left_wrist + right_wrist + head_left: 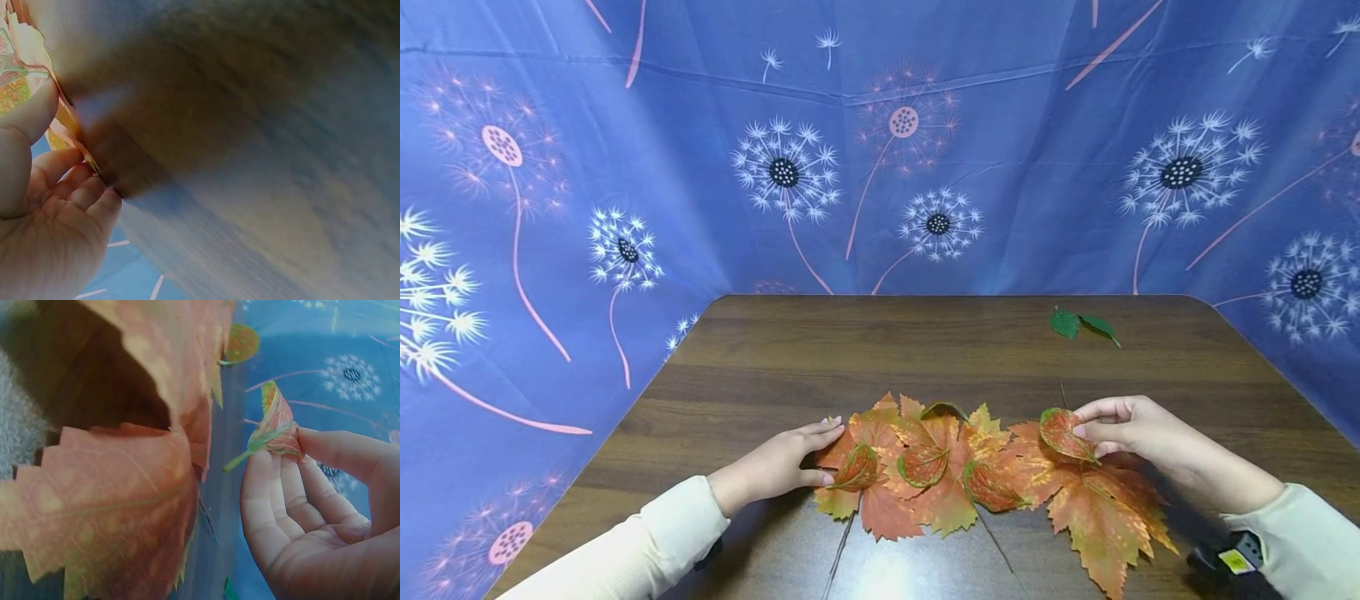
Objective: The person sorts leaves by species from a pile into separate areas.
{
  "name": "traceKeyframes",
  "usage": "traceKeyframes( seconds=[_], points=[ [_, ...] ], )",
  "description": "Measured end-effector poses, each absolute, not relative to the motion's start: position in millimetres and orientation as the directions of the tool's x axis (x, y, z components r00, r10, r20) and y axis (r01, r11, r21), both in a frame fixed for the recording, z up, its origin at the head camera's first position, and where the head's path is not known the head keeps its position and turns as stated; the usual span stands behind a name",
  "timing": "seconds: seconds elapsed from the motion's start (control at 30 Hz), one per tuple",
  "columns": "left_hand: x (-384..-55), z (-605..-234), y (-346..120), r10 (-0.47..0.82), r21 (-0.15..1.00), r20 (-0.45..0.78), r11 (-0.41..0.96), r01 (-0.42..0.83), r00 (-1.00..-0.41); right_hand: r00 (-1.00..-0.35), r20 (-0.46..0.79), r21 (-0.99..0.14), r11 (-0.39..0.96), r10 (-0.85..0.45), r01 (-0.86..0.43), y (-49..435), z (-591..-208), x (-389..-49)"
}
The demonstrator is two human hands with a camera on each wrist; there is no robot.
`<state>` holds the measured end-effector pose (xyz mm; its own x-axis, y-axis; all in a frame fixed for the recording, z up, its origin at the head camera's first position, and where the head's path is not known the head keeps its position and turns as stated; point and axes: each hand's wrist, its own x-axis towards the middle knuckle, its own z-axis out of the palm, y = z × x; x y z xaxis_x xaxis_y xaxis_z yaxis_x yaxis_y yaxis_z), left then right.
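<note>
Orange and yellow maple-like leaves (pixel 951 508) lie overlapped in a row on the table. Several small rounded red leaves with green edges are on top, among them a red-green leaf (pixel 922 467) near the middle. At the row's left end, my left hand (pixel 778 471) rests with thumb and fingers apart, touching the leaf edges; its thumb lies by another small leaf (pixel 857 468). My right hand (pixel 1138 433) pinches a small red-green leaf (pixel 1063 433) between thumb and fingers, above the row's right end. The right wrist view shows that leaf's short green stem (pixel 236 461).
Two green leaves (pixel 1078 323) lie toward the back right of the brown wooden table (pixel 850 350). Thin dark stems (pixel 841 550) stick out toward the front. Blue cloth with dandelion prints (pixel 1015 167) hangs behind and beside the table.
</note>
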<state>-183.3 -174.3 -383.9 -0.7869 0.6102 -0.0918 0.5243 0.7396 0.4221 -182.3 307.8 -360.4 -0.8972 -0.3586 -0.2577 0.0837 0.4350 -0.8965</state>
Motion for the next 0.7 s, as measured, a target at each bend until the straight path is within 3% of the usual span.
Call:
traceKeyframes(
  seconds=[0.43, 0.7],
  points=[
    [-184.4, -386.5, -174.3, 0.605, 0.433, -0.108, 0.743, 0.510, -0.789, -0.941, -0.157, -0.949, 0.310, -0.299, 0.060, 339.3, -356.2, -186.6],
    [-184.7, -387.0, -174.5, 0.604, 0.433, -0.109, 0.744, 0.510, -0.790, -0.957, -0.181, -0.931, 0.352, -0.225, 0.094, 349.4, -345.3, -192.0]
  ],
)
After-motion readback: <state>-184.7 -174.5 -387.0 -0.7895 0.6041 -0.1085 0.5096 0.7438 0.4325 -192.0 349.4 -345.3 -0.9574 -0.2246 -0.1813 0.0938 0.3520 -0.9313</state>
